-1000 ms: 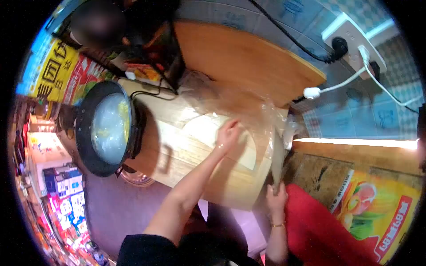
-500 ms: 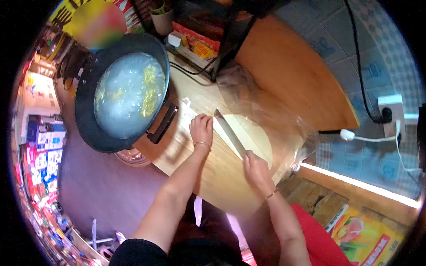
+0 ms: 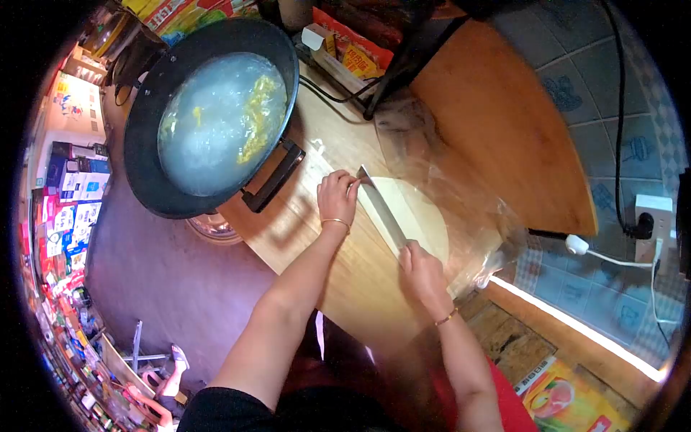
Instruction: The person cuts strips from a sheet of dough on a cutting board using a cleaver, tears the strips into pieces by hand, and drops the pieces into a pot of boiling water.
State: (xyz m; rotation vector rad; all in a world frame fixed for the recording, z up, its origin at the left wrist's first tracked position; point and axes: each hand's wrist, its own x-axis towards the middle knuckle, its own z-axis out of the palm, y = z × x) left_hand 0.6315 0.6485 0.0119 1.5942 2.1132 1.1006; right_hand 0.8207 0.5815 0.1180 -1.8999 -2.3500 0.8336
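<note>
My right hand (image 3: 423, 270) grips the near end of a knife (image 3: 383, 214) with a long flat blade. The blade lies slantwise across a pale, thin, round sheet of dough (image 3: 421, 212) on a wooden board (image 3: 353, 277). A narrow part of the sheet shows left of the blade, the larger part right of it. By the knife's far tip rests my left hand (image 3: 337, 198), its fingers bent and close together. Its thumb reaches to the tip; whatever lies under the fingers is hidden.
A large black wok (image 3: 147, 169) of cloudy liquid with yellow bits stands at the left, its handle (image 3: 275, 176) towards the board. Crumpled clear plastic (image 3: 468, 201) lies at the right. A white power socket (image 3: 653, 216) is farther right. A person's leg (image 3: 175, 374) shows at lower left.
The view has turned and shifted slightly. My left thumb has come to the knife's tip. My right hand keeps its grip on the knife. A person's leg has come into view at lower left.
</note>
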